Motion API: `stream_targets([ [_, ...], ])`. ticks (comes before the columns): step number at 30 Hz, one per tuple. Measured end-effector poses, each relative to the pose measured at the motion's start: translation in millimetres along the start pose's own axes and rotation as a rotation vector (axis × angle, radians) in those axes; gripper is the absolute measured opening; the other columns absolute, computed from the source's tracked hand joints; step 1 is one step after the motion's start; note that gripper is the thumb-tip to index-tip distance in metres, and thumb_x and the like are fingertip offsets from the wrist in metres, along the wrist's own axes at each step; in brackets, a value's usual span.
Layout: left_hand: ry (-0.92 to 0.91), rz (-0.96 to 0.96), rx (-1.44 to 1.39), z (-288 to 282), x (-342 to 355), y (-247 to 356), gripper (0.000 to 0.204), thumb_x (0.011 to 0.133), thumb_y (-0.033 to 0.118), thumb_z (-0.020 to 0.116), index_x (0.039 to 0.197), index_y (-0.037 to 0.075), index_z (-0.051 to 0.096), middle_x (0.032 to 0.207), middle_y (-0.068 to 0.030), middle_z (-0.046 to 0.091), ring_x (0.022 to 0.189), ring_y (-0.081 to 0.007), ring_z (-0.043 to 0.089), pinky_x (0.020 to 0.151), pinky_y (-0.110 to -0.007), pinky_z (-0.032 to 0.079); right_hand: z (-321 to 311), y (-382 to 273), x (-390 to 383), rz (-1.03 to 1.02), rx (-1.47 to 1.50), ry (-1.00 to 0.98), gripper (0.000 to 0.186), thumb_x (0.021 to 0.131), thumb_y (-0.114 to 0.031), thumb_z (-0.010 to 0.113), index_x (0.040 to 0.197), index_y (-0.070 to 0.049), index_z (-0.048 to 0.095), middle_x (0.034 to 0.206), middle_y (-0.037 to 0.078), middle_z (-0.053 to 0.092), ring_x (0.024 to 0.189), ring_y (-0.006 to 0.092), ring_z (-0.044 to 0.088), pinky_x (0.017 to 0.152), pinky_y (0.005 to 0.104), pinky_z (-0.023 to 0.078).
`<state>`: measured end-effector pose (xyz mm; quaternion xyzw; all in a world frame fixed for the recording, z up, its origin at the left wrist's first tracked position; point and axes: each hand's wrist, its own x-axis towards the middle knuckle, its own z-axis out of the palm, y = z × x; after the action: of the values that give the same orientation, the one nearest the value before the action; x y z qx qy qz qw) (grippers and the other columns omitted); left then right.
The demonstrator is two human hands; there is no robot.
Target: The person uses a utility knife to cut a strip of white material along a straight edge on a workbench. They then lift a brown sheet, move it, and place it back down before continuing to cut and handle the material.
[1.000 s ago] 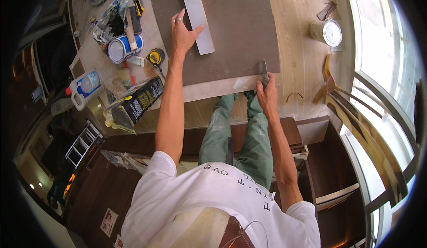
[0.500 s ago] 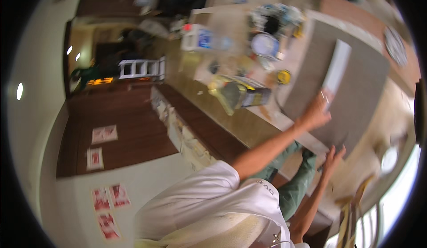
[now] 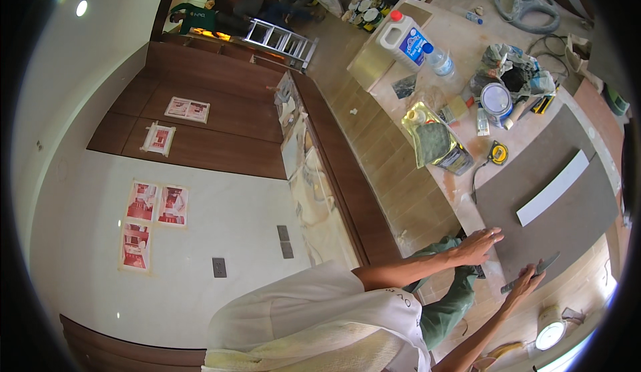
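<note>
My left hand (image 3: 479,245) is at the near left corner of the dark grey board (image 3: 547,238), fingers apart and holding nothing. My right hand (image 3: 524,280) grips a grey-bladed knife (image 3: 549,261) over the board's near edge. A white strip (image 3: 552,186) lies on the board beyond both hands, out of their touch. A yellow tape measure (image 3: 497,153) sits left of the board, with an open metal can (image 3: 434,142), a round blue-and-white tin (image 3: 496,104) and a white jug (image 3: 404,44) farther up the worktop.
A coiled grey hose (image 3: 527,13) and crumpled wrapping (image 3: 511,68) lie at the worktop's far end. An aluminium ladder (image 3: 280,42) stands beyond, near a person in green (image 3: 197,20). A long brown counter (image 3: 337,192) runs along the wall on the left. A round white bucket (image 3: 549,332) is below right.
The view has swung toward the left wall. My left hand has come away from the white strip and down to the board's corner. My right hand still holds the knife.
</note>
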<state>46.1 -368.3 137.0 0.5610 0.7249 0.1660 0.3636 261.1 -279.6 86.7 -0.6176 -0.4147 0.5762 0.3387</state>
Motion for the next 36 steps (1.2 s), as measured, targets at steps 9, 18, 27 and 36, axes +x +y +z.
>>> stream_targets([
  [9,0.032,0.108,0.023,1.5,39.9,22.0,0.063,0.075,0.007,0.075,0.132,-0.004,0.051,0.14,-0.0244,0.045,0.129,-0.0378,0.047,0.108,-0.044,0.039,-14.6,-3.9,-41.1,0.067,0.148,-0.034,0.047,0.102,-0.032,0.053,0.141,-0.006,0.047,0.104,0.005,0.058,0.094,0.0144,0.056,0.087,0.0317,0.047],
  [18,0.053,0.2,-0.105,3.6,49.5,6.7,0.056,0.075,0.009,0.072,0.128,0.002,0.053,0.132,-0.0215,0.051,0.127,-0.0381,0.047,0.109,-0.045,0.038,-53.6,-78.3,-66.2,0.212,0.365,0.006,0.053,0.1,-0.034,0.055,0.144,-0.008,0.041,0.126,0.014,0.06,0.114,0.0237,0.059,0.096,0.045,0.05],
  [27,0.091,0.211,0.098,-45.3,171.2,34.2,0.06,0.083,0.016,0.07,0.137,0.001,0.046,0.136,-0.0224,0.049,0.125,-0.0394,0.05,0.105,-0.042,0.043,-53.3,-58.2,37.5,0.097,0.706,0.186,0.054,0.1,-0.029,0.055,0.146,-0.005,0.037,0.128,0.021,0.054,0.121,0.0315,0.055,0.093,0.0498,0.053],
  [36,-0.087,0.267,0.21,-49.7,260.1,35.8,0.08,0.079,0.014,0.075,0.148,0.01,0.034,0.149,-0.0193,0.034,0.137,-0.0372,0.037,0.111,-0.043,0.039,-17.7,-82.5,209.3,-0.138,0.888,0.362,0.048,0.1,-0.021,0.052,0.141,-0.004,0.034,0.13,0.02,0.05,0.119,0.033,0.054,0.092,0.0535,0.055],
])
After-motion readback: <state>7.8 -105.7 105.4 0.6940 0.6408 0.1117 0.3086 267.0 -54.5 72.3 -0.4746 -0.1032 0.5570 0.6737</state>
